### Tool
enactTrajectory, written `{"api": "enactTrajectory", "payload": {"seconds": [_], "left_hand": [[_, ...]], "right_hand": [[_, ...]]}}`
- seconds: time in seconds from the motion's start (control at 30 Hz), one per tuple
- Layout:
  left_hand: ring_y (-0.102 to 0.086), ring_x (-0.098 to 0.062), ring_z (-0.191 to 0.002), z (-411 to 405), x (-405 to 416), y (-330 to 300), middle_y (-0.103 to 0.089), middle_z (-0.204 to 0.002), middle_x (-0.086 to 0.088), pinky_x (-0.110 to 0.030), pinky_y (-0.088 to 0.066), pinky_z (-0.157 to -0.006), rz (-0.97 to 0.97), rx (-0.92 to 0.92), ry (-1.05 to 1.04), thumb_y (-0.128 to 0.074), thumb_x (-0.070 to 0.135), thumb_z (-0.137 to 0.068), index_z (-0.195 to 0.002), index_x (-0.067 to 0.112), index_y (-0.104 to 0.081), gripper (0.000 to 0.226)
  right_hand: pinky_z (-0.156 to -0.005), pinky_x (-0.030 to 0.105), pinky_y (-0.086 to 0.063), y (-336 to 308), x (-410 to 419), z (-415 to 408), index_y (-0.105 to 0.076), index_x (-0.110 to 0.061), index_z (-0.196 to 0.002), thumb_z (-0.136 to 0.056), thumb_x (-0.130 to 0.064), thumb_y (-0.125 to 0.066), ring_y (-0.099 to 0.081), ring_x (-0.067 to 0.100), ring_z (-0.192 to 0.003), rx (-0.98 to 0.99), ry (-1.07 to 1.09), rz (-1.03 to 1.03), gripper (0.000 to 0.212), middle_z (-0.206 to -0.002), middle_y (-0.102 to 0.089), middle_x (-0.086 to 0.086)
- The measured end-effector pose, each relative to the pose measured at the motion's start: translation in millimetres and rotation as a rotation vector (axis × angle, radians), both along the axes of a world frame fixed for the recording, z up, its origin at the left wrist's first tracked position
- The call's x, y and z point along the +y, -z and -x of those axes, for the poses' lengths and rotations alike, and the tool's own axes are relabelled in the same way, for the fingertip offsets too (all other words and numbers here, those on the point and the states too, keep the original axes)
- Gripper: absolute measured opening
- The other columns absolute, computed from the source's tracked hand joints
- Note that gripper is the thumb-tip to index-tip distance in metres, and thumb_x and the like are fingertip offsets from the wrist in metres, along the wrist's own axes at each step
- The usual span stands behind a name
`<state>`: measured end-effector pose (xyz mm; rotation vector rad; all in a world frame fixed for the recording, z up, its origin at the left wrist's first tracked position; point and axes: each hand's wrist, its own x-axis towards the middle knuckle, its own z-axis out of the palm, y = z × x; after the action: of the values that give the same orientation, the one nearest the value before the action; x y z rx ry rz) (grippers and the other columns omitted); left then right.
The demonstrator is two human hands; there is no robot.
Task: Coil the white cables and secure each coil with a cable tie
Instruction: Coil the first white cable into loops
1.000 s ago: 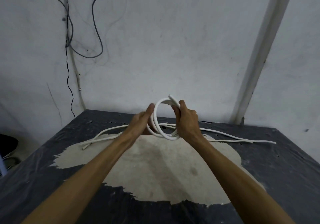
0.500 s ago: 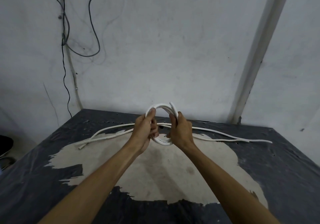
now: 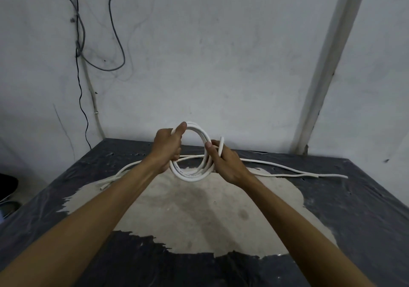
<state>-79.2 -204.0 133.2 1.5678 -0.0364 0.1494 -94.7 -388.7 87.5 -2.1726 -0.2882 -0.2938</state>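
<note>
**White coil held upright between two hands**

White coil (image 3: pixel 192 153) of several loops stands on edge in the air above the table (image 3: pixel 354 209), gripped on both sides. The left hand (image 3: pixel 167 148) closes on the coil's upper left arc: its thumb (image 3: pixel 179 128) lies pressed along the top of the loops, and the other fingers curl around behind them, mostly hidden. The right hand (image 3: pixel 225 162) closes on the right arc, with the thumb (image 3: pixel 209 146) pressed against the inner loops and the remaining fingers wrapped round the outside. A short free end (image 3: pixel 221 145) of the cable sticks up just beyond the right thumb. The coil's lowest curve hangs below both sets of fingers, over the pale worn patch (image 3: pixel 199 209) of the tabletop. Behind the fingers, loose white cables (image 3: pixel 287 169) lie flat on the dark surface, stretching out past the right hand and, on the other side, past the left wrist.
</note>
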Motion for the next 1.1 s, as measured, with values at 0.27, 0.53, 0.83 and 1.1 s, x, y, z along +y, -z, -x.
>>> {"api": "enactTrajectory", "payload": {"seconds": [0.27,0.53,0.83,1.1], "left_hand": [[-0.017,-0.01,-0.038,1.2,5.0,-9.8,-0.023,-0.048,0.005,-0.018,-0.016,-0.04,-0.078,0.154,0.29,-0.055,0.04,-0.1,-0.061,0.021,-0.034,0.048],[-0.012,-0.008,-0.038,1.8,5.0,-19.7,-0.018,-0.051,0.006,-0.019,-0.01,-0.037,0.003,0.232,0.396,-0.055,0.043,-0.099,-0.064,0.022,-0.031,0.047],[-0.015,-0.007,-0.033,4.1,2.6,5.4,-0.019,-0.045,0.007,-0.017,-0.016,-0.032,0.235,0.264,0.33,-0.053,0.057,-0.095,-0.062,0.019,-0.033,0.054],[-0.018,-0.008,-0.034,7.0,0.5,14.5,-0.022,-0.044,0.006,-0.022,-0.029,-0.038,0.137,0.295,0.397,-0.042,0.066,-0.095,-0.061,0.014,-0.043,0.062]], "right_hand": [[-0.104,0.045,-0.051,-2.6,1.2,0.5,-0.022,-0.036,-0.158,-0.087,-0.077,-0.052,-0.056,0.018,-0.126,0.03,0.035,-0.114,0.086,-0.149,-0.046,-0.005],[-0.054,0.045,-0.055,-10.7,10.7,5.8,-0.065,-0.009,-0.088,-0.108,-0.043,-0.045,-0.062,0.03,-0.052,-0.085,0.012,-0.405,0.044,-0.057,-0.059,0.009],[-0.052,0.036,-0.051,-17.1,13.7,-1.7,-0.074,-0.004,-0.083,-0.098,-0.058,-0.056,-0.055,0.019,-0.047,-0.052,0.127,-0.537,0.059,-0.055,-0.056,0.006],[-0.05,0.03,-0.043,-13.2,13.7,-1.0,-0.044,-0.012,-0.054,-0.096,-0.069,-0.048,-0.045,0.011,-0.04,-0.051,0.229,-0.331,0.071,-0.044,-0.041,0.0]]}}
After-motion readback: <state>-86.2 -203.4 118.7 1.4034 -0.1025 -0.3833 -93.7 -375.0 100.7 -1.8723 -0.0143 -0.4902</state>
